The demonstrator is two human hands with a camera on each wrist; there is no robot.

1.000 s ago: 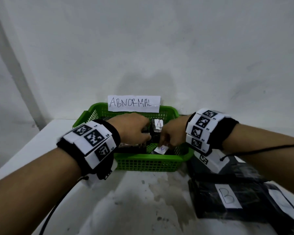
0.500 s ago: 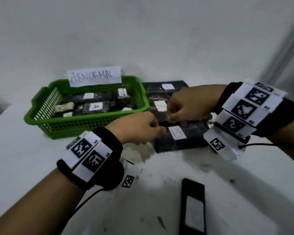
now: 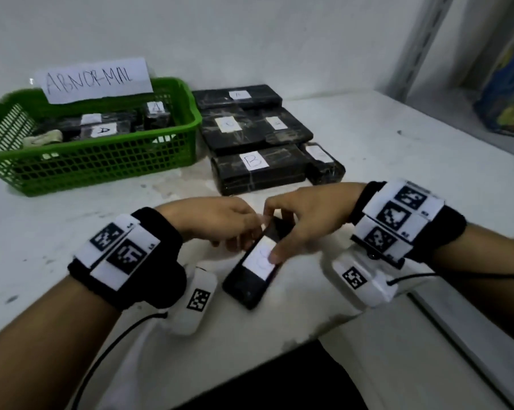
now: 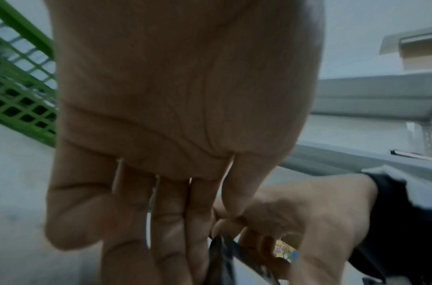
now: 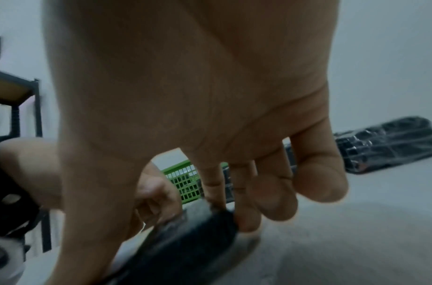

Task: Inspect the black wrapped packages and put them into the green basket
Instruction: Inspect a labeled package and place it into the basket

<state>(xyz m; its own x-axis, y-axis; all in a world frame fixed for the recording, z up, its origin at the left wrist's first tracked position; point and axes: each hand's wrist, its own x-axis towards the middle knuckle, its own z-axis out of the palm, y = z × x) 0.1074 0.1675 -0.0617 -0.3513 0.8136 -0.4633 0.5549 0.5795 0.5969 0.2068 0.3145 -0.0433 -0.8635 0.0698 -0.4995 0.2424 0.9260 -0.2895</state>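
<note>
A small black wrapped package (image 3: 251, 275) with a white label lies near the table's front edge. My right hand (image 3: 303, 220) grips it, thumb on the label and fingers round its far end, as the right wrist view shows on the package (image 5: 185, 235). My left hand (image 3: 220, 223) holds its left edge with bent fingers, the thumb apart; the left wrist view shows the fingers meeting the package (image 4: 219, 256). The green basket (image 3: 102, 170), marked ABNORMAL, stands at the back left with several labelled black packages inside.
A stack of black labelled packages (image 3: 255, 137) sits right of the basket, against the wall. A shelf post (image 3: 421, 45) and a colourful box (image 3: 507, 84) stand at the far right. The table's front edge (image 3: 309, 341) runs just below my hands.
My hands left the basket, passed over the stack, and came back to the front edge. The small package that lay alone there is now held by both hands.
</note>
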